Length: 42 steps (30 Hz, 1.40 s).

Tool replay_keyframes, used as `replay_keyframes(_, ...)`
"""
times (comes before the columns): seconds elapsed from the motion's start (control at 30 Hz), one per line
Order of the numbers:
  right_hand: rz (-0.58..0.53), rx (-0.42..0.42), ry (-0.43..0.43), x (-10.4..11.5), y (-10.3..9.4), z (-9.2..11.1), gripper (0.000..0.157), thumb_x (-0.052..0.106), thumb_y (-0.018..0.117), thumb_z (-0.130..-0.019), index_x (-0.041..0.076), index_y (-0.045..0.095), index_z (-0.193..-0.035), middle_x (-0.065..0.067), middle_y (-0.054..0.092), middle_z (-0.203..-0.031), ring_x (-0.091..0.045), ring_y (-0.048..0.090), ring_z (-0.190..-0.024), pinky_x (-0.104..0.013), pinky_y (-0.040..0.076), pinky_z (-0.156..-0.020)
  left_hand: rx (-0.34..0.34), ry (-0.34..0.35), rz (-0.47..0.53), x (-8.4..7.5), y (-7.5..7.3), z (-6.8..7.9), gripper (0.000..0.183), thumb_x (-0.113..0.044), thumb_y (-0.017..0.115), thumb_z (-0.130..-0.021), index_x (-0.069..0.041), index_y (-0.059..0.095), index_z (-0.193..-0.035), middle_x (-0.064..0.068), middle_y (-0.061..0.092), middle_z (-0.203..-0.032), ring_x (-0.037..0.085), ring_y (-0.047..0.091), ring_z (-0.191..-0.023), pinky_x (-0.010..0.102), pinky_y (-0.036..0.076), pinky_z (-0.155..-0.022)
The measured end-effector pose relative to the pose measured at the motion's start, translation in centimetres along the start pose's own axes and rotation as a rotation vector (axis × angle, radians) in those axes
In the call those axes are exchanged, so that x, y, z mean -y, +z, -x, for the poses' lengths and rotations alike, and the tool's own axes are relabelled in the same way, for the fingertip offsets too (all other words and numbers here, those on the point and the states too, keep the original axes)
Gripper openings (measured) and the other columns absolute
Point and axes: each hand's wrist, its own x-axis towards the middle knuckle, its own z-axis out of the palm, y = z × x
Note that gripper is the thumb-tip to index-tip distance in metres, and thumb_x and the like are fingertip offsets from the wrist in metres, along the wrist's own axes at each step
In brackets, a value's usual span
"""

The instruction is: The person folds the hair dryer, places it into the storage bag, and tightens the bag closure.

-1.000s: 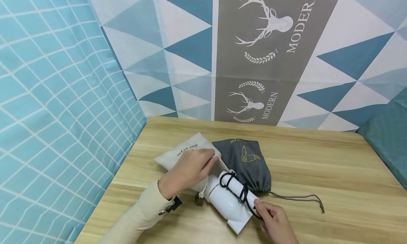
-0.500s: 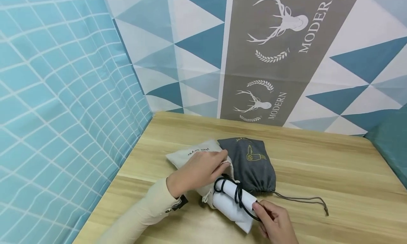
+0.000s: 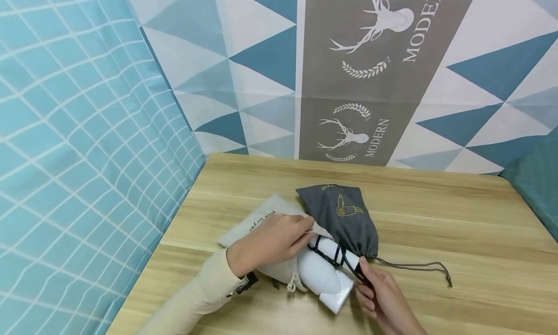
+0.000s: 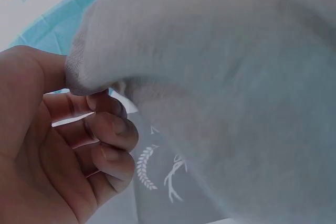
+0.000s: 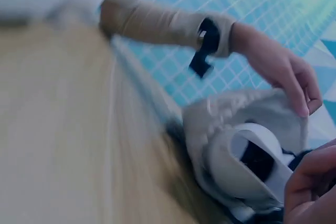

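A white hair dryer (image 3: pixel 316 272) lies with its rear part inside the mouth of a cream cloth bag (image 3: pixel 279 206) printed with lettering. A black cord (image 3: pixel 337 255) is wound around its folded handle. My left hand (image 3: pixel 272 240) pinches the bag's rim between thumb and index finger; the left wrist view shows the lifted cloth edge (image 4: pixel 79 72) there. With my right hand (image 3: pixel 383 291) I grip the handle's near end and the cord. In the right wrist view, the dryer's round body (image 5: pixel 226 166) sits in the opened bag mouth (image 5: pixel 262 106).
A dark grey drawstring bag (image 3: pixel 337 218) with a yellow dryer drawing lies just behind, its cord (image 3: pixel 418 266) trailing right. The wooden table (image 3: pixel 471 228) meets a patterned backdrop (image 3: pixel 261 112) at the rear and a blue checked cloth (image 3: pixel 78 155) at left.
The bag's rim has come forward over the far end of the handle, which was outside before. My right hand has turned the dryer slightly, its nozzle now pointing more to the right.
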Motion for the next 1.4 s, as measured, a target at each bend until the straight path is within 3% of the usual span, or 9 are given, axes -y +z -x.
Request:
replay_keyframes(0.17, -0.322, 0.342, 0.022, -0.7, -0.3, -0.4, 0.043, 0.036, 0.023, -0.111, 0.012, 0.052, -0.089, 0.007, 0.038, -0.067, -0.006, 0.031, -0.054, -0.022, 0.024, -0.049, 0.065, -0.012, -0.019, -0.5, 0.8, 0.2, 0.018, -0.023, 0.056, -0.102, -0.017, 0.051, -0.087, -0.009, 0.047, -0.068, 0.004, 0.041, -0.052, 0.020, 0.034, -0.047)
replay_keyframes(0.37, -0.327, 0.549, -0.017, -1.7, -0.2, -1.0, 0.045, 0.023, 0.014, -0.112, 0.010, 0.055, -0.100, 0.007, 0.044, -0.074, -0.006, 0.036, -0.059, -0.021, 0.028, -0.051, 0.063, 0.020, 0.025, -0.9, 0.9, 0.1, 0.019, -0.025, 0.054, -0.104, -0.018, 0.049, -0.087, -0.010, 0.043, -0.068, 0.004, 0.039, -0.052, 0.018, 0.031, -0.046)
replay_keyframes(0.5, -0.213, 0.509, -0.024, -2.0, 0.2, -1.1, 0.041, 0.019, 0.020, -0.112, 0.011, 0.056, -0.096, 0.007, 0.048, -0.072, -0.005, 0.041, -0.057, -0.023, 0.028, -0.049, -0.016, 0.047, 0.047, -0.7, 0.5, 0.0, 0.018, -0.024, 0.054, -0.104, -0.017, 0.049, -0.087, -0.010, 0.042, -0.068, 0.003, 0.038, -0.053, 0.018, 0.031, -0.048)
replay_keyframes(0.7, 0.272, 0.273, -0.145, -2.0, 1.3, -0.3, 0.032, 0.015, 0.039, -0.109, -0.004, 0.055, -0.088, 0.004, 0.051, -0.066, -0.005, 0.050, -0.051, -0.022, 0.043, -0.043, -0.053, 0.071, 0.058, -0.8, 0.2, -0.2, 0.018, -0.023, 0.052, -0.104, -0.017, 0.050, -0.087, -0.009, 0.041, -0.070, 0.003, 0.037, -0.054, 0.018, 0.031, -0.051)
replay_keyframes(0.77, 0.354, 0.236, -0.175, -2.0, 1.5, 0.0, 0.034, 0.015, 0.040, -0.109, -0.010, 0.052, -0.089, 0.003, 0.052, -0.065, -0.006, 0.052, -0.051, -0.024, 0.046, -0.043, -0.039, 0.078, 0.068, -1.0, 0.3, -0.3, 0.019, -0.024, 0.051, -0.105, -0.018, 0.050, -0.087, -0.009, 0.041, -0.071, 0.003, 0.037, -0.055, 0.017, 0.031, -0.051)
replay_keyframes(0.83, 0.290, 0.250, -0.143, -1.9, 1.5, 0.1, 0.036, 0.017, 0.039, -0.109, -0.011, 0.052, -0.090, 0.003, 0.051, -0.066, -0.005, 0.050, -0.051, -0.024, 0.044, -0.042, -0.024, 0.090, 0.078, -1.3, 0.4, -0.2, 0.019, -0.026, 0.050, -0.105, -0.019, 0.050, -0.087, -0.009, 0.042, -0.072, 0.003, 0.037, -0.056, 0.017, 0.031, -0.052)
replay_keyframes(1.0, -0.126, 0.375, -0.008, -1.4, 0.8, -0.3, 0.039, 0.023, 0.027, -0.112, 0.005, 0.057, -0.095, 0.007, 0.048, -0.071, -0.003, 0.041, -0.054, -0.020, 0.032, -0.049, 0.012, 0.123, 0.085, -2.1, 0.4, 0.1, 0.018, -0.027, 0.048, -0.106, -0.019, 0.052, -0.091, -0.010, 0.044, -0.074, 0.002, 0.039, -0.059, 0.015, 0.032, -0.053)
replay_keyframes(1.1, -0.293, 0.422, 0.002, -0.9, 0.7, -0.8, 0.041, 0.025, 0.021, -0.112, 0.010, 0.056, -0.096, 0.007, 0.046, -0.072, -0.005, 0.034, -0.056, -0.019, 0.030, -0.051, 0.016, 0.116, 0.050, -2.2, 0.0, 0.4, 0.018, -0.026, 0.050, -0.105, -0.018, 0.052, -0.089, -0.010, 0.044, -0.073, 0.001, 0.039, -0.058, 0.015, 0.032, -0.051)
replay_keyframes(1.4, -0.307, 0.455, -0.011, 0.0, 1.5, -1.4, 0.035, 0.022, 0.022, -0.112, 0.011, 0.051, -0.095, 0.006, 0.045, -0.074, -0.007, 0.032, -0.056, -0.019, 0.031, -0.052, -0.030, 0.060, 0.051, -1.2, -1.4, 0.7, 0.019, -0.023, 0.055, -0.103, -0.018, 0.050, -0.086, -0.010, 0.043, -0.071, 0.003, 0.040, -0.058, 0.017, 0.033, -0.054)
